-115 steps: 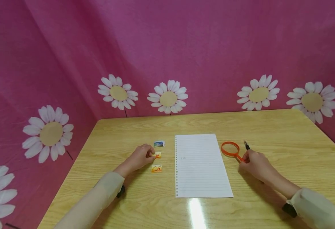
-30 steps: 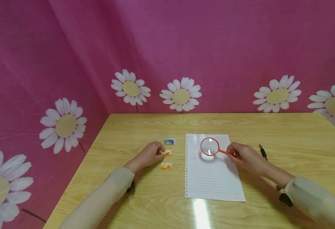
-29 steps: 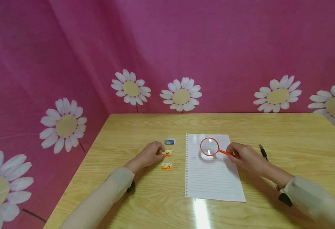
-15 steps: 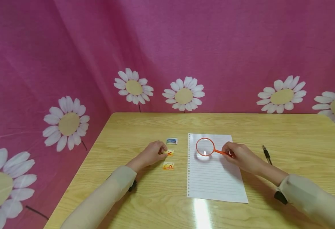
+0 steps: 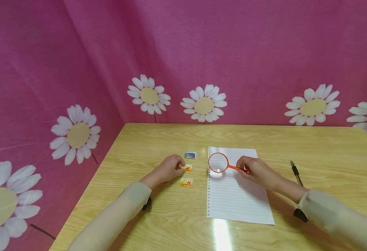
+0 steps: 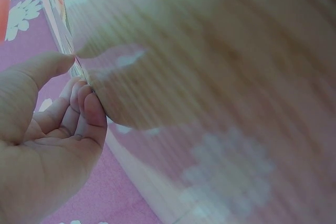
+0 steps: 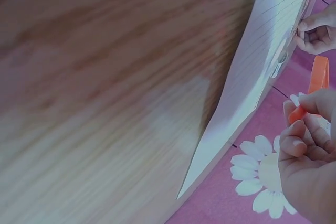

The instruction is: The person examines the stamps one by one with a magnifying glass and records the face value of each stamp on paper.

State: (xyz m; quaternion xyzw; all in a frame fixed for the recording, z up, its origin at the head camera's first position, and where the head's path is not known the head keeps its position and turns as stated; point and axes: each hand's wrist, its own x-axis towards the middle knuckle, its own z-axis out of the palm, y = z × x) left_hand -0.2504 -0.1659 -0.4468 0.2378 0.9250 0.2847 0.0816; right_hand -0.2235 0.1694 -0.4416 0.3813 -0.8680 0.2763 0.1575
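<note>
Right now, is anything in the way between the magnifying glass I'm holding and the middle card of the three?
Nothing visible: only a strip of table lies between the magnifying glass, in your right hand, and the middle card. Your left hand is on the other side, at that card's left end.

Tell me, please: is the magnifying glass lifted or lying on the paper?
Lifted: the right wrist view shows a gap between magnifying glass and paper.

The magnifying glass (image 5: pixel 228 165) has moved leftward over the paper (image 5: pixel 238 200).
</note>
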